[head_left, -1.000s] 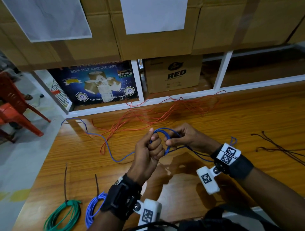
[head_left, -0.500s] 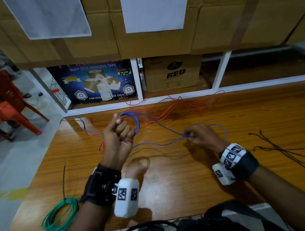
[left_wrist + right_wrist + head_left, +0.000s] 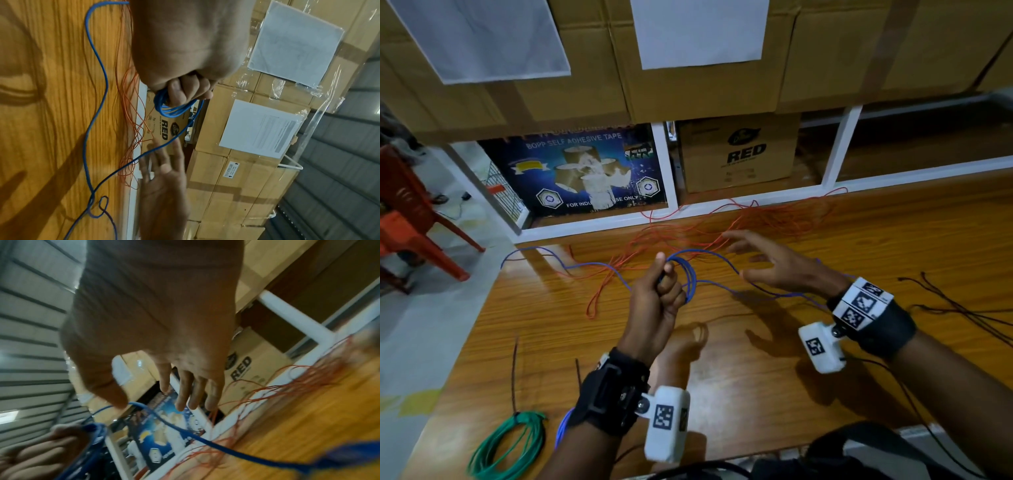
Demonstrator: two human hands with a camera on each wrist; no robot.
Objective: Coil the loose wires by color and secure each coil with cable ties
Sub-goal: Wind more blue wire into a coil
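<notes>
Wooden table [image 3: 774,387], red wires [image 3: 722,233], green coil [image 3: 506,445], black wires [image 3: 962,308]

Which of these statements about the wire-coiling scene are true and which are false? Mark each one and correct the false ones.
1. The left hand grips a coil of blue wire. True.
2. The right hand pinches the blue wire tightly. False: its fingers are spread open, with the wire only running past the thumb.
3. A green coil lies on the table near the person's left side. True.
4. The red wires are already coiled and tied. False: they lie loose and tangled at the table's far edge.
5. A brown box on the shelf reads RED. True.
</notes>
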